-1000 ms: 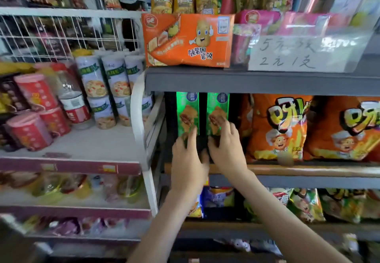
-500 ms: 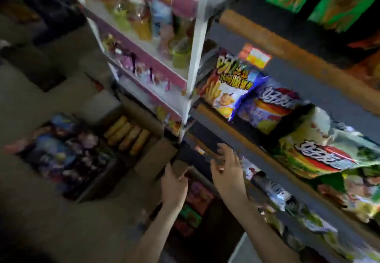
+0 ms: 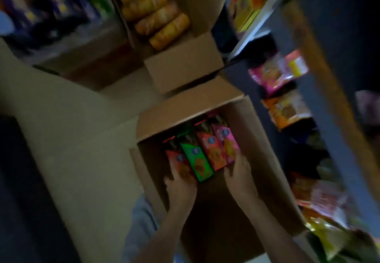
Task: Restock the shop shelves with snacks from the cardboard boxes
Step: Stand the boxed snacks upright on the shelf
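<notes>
While both hands are down in the open cardboard box [image 3: 267, 155] on the floor [image 3: 82, 139], the step in hand looks like lifting out the next snack cartons. Four of them stand side by side just ahead of the fingers: a red-orange carton [image 3: 176, 159], a green carton [image 3: 196, 159], an orange carton [image 3: 213, 151] and a pink carton [image 3: 227, 142].

The left hand [image 3: 181, 190] lies with its fingers [image 3: 176, 175] over the near end of the red-orange carton. The right hand [image 3: 239, 178] has its fingers [image 3: 239, 163] against the near end of the pink one. Motion blur hides whether either hand has closed round its carton or only touches it.

To do this well, I judge it best to press the row together from both outer sides and raise it straight up. The cartons are packed close, and a tilted pull could drag a neighbour over.

Behind the hands the box is bare, so there is room to draw back. The box wall stands near the right fingers and the other wall just beside the left fingers. Beyond the fingers a raised flap [image 3: 185, 116] leans over the row. Further on sits a second box [image 3: 183, 65] holding yellow rolls [image 3: 154, 14]. To the right of the fingers the shelf [image 3: 333, 118] edges jut out with packets [image 3: 285, 110] on them, so the lift should clear those edges.
</notes>
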Demonstrator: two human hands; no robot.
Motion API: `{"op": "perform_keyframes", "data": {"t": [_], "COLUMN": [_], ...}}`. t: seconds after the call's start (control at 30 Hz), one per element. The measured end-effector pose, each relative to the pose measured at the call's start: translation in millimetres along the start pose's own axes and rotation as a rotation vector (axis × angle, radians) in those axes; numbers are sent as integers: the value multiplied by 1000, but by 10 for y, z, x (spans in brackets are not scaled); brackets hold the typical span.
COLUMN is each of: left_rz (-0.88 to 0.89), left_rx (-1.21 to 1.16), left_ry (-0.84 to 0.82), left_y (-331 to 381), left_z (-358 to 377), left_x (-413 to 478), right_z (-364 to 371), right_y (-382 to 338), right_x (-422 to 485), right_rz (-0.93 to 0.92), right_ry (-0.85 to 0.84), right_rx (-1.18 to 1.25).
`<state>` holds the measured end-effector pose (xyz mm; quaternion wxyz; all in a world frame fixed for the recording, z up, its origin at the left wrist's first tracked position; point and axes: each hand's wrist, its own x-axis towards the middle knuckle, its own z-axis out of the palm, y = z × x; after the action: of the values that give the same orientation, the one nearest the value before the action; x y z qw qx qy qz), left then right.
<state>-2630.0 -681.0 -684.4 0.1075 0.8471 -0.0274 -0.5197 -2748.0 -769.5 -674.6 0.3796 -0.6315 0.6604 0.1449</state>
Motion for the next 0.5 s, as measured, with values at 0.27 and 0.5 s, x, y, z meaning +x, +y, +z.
{"op": "perform_keyframes", "data": {"t": [0.27,0.5], "left_rz": [12,47], "left_rx": [150,287], "left_ry": [70,103], "left_y": [-302,-204], "left_z": [1117,1463], "left_x": [1283,1708], "right_z": [1078,1226], "right_y": [717,990], "right_x": [995,1697], "right_rz": [21,168], "right_ry": [15,69], "right_rx": [-224,-77]}}
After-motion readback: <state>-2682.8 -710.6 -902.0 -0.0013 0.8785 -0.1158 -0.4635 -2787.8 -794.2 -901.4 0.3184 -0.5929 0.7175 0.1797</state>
